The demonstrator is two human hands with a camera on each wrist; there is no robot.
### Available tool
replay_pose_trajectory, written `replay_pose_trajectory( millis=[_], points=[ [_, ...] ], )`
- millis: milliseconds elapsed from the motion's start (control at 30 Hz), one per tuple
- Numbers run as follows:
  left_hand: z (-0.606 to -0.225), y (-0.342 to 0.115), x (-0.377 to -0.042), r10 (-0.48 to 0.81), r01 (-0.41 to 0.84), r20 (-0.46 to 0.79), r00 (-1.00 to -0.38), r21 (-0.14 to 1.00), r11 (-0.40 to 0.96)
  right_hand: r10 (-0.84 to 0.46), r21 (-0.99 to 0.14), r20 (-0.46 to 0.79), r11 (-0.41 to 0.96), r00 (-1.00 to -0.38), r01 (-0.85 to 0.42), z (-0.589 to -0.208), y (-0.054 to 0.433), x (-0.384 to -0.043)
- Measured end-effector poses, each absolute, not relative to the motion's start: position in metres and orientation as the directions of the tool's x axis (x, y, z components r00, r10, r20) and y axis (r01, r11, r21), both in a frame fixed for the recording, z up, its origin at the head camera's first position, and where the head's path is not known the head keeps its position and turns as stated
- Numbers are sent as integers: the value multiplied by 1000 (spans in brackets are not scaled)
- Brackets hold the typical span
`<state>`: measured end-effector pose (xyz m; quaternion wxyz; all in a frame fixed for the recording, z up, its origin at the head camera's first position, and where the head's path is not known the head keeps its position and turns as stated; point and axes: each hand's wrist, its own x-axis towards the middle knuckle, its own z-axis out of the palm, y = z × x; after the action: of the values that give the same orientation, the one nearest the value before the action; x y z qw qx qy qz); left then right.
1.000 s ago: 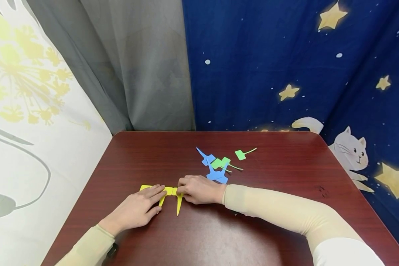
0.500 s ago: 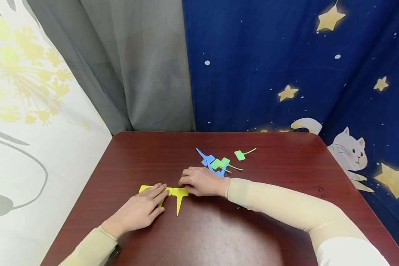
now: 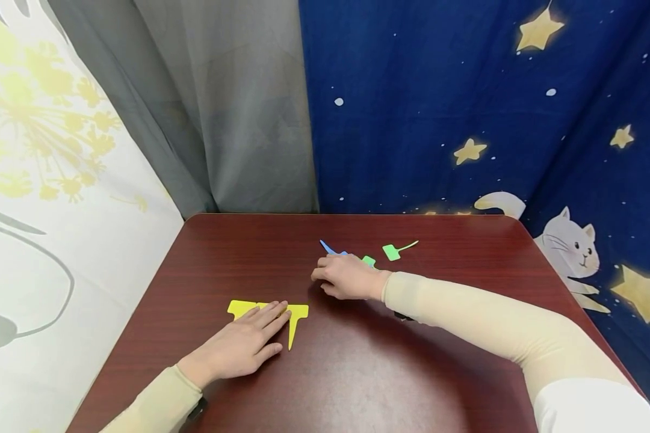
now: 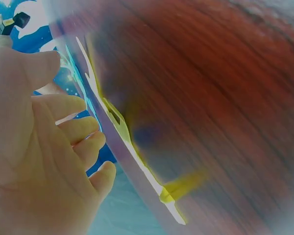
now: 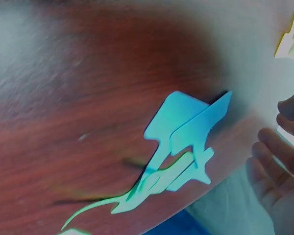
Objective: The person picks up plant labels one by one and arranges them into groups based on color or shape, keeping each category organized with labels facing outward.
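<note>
Yellow T-shaped plant labels (image 3: pixel 300 311) lie side by side in a row at the left of the table in the head view. My left hand (image 3: pixel 235 350) reaches over this row with straight fingers, covering its middle. Whether the fingertips touch the labels, I cannot tell. Farther back, my right hand (image 3: pixel 352 276) hovers at the blue T-shaped labels (image 3: pixel 327 247) and hides most of them. The right wrist view shows the overlapping blue labels (image 5: pixel 179 115) apart from my loosely bent fingers (image 5: pixel 279 152), with nothing held. A green tailed label (image 5: pixel 169 176) lies against the blue ones.
One green label (image 3: pixel 392 252) lies apart, to the right of the pile. The dark red wooden table (image 3: pixel 238 246) backs onto a grey curtain (image 3: pixel 249 108) and a blue starry curtain (image 3: pixel 411 120). A white patterned cloth (image 3: pixel 49 270) hangs at the left.
My right hand has let go of the rightmost yellow label and moved back and right over the blue labels. My left hand has slid slightly right along the yellow row.
</note>
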<state>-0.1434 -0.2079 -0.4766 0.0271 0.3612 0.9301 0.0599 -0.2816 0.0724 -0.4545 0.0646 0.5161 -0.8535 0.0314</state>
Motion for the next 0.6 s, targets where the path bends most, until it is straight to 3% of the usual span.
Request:
replay_pose_trajectory(
  millis=[333,600],
  points=[
    [-477,-201,-144,684,675,-27,-729,143,724,-633,-181,81,750,-770,-636,-453,97,-307],
    [-478,-198,-144,693,684,-23,-720,142,715,-504,-328,-10,818,-864,-473,-461,99,-322]
  ],
)
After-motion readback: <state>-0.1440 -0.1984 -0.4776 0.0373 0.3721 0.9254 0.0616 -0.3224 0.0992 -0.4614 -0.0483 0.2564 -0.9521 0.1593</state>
